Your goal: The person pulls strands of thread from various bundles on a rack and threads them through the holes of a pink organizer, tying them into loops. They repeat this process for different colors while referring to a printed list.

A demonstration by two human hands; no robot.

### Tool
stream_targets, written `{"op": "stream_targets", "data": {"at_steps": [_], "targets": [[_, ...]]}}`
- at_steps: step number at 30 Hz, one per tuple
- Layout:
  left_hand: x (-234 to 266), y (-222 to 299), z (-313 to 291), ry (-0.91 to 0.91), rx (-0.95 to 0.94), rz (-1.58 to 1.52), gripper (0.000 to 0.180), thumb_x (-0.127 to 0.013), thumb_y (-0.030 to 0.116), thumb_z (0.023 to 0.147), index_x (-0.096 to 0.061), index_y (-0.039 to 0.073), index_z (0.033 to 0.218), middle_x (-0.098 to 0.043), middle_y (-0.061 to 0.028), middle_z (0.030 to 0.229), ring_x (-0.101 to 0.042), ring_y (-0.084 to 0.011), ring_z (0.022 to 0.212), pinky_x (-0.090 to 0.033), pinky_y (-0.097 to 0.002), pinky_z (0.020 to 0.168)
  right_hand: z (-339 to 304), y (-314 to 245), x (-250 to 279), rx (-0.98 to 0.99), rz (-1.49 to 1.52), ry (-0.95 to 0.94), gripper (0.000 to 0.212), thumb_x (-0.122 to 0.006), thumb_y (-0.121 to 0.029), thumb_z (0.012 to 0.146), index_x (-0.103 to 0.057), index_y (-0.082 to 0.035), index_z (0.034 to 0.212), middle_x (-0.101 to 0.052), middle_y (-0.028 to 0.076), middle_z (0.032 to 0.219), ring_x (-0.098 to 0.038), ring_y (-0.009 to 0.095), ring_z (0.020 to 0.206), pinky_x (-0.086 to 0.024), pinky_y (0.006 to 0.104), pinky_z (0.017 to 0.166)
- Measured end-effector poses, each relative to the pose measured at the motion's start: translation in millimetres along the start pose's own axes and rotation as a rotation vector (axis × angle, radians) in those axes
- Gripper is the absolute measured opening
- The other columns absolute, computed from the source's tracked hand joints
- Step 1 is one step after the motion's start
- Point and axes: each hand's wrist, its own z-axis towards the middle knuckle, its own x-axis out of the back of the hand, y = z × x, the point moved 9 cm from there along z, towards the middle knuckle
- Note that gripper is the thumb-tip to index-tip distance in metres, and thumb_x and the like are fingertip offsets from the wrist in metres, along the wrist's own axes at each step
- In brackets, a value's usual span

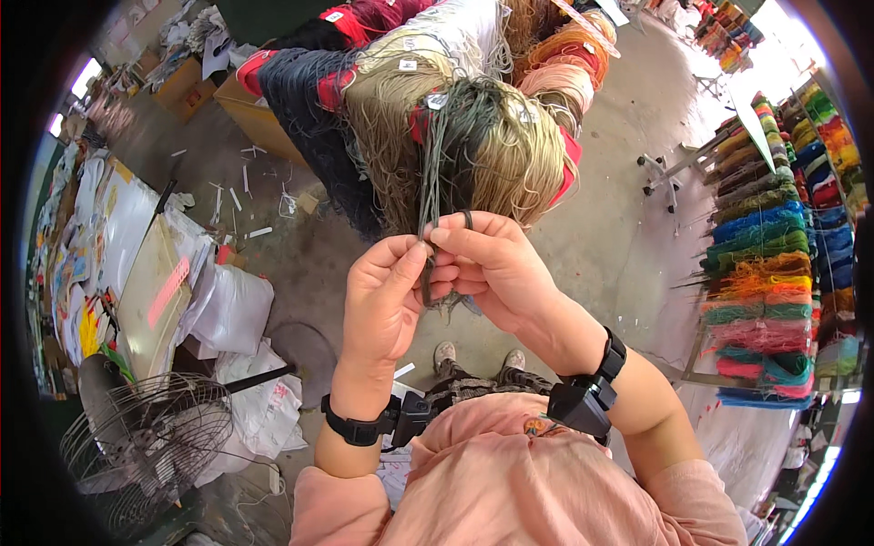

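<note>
Shirt and wrists: a pink shirt (537, 473) fills the near edge; a black strapped device sits on each wrist, the left one (411, 417) and the right one (583, 405).
Left hand: the left hand (387, 282) pinches the dark grey-green strands (434, 173) between thumb and fingers.
Right hand: the right hand (492, 259) grips the same strands just beside it, thumb against curled fingers; a dark loop (468, 219) circles one finger.
Strands: they run from the yarn heap down into both hands, with a short tail hanging below the fingers.
Fan: at lower left, its wire cage (150, 446) encloses the blades.
Sacks: a bulging white plastic bag (232, 305) and a crumpled white sack (266, 396) lie near the fan; what they hold cannot be made out.
Yarn heap: thick hanks of tan yarn (387, 136) hang in front of the person, with navy, red, white and orange ones around them.
Boxes: a cardboard box (258, 116) stands just left of the heap, another box (185, 88) farther off; their contents are unclear.
Rack: on the right, a metal rack (696, 350) bears rows of coloured skeins (765, 232), blue, green, orange and pink.
</note>
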Motion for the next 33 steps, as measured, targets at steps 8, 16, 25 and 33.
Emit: {"op": "stream_targets", "data": {"at_steps": [8, 16, 25, 33], "targets": [[39.9, 49.1, -4.9, 0.452, -0.564, 0.541, 0.016, -0.046, 0.006, 0.082, -0.050, 0.000, 0.096, -0.056, -0.0054, 0.087, -0.052, -0.0117, 0.080, -0.041, -0.0234, 0.070, -11.1, -7.6, 15.5, 0.049, 0.065, -0.076, 0.009, -0.052, -0.008, 0.076, -0.057, -0.001, 0.078, -0.049, -0.001, 0.058, -0.029, 0.002, 0.042, -0.022, 0.0174, 0.039], [-34.4, -12.4, 25.6, -0.170, 0.072, 0.014, 0.018, -0.049, 0.012, 0.082, -0.057, -0.003, 0.087, -0.058, -0.0049, 0.076, -0.051, -0.0092, 0.064, -0.040, -0.0195, 0.057, -20.7, -12.8, 17.5, 0.043, 0.020, -0.065, 0.008, -0.053, -0.010, 0.076, -0.057, -0.003, 0.075, -0.050, -0.001, 0.060, -0.033, 0.003, 0.044, -0.023, 0.0167, 0.040], [-28.0, -19.2, 31.0, -0.016, 0.002, -0.049, 0.017, -0.045, 0.008, 0.083, -0.056, -0.002, 0.091, -0.059, -0.0114, 0.087, -0.057, -0.0161, 0.068, -0.046, -0.0250, 0.058, -22.3, -23.5, 34.5, 0.181, -0.079, 0.077, 0.008, -0.057, -0.013, 0.074, -0.056, -0.005, 0.074, -0.050, -0.002, 0.057, -0.036, 0.001, 0.045, -0.023, 0.0156, 0.039], [-32.6, -15.0, 30.7, -0.050, -0.014, 0.039, 0.015, -0.049, 0.008, 0.081, -0.056, -0.003, 0.088, -0.059, -0.0095, 0.075, -0.053, -0.0119, 0.057, -0.044, -0.0234, 0.049, -24.7, -22.0, 33.3, 0.198, -0.144, 0.094, 0.010, -0.055, -0.012, 0.075, -0.060, -0.003, 0.073, -0.054, 0.000, 0.059, -0.033, 0.001, 0.043, -0.022, 0.0164, 0.039]]}}
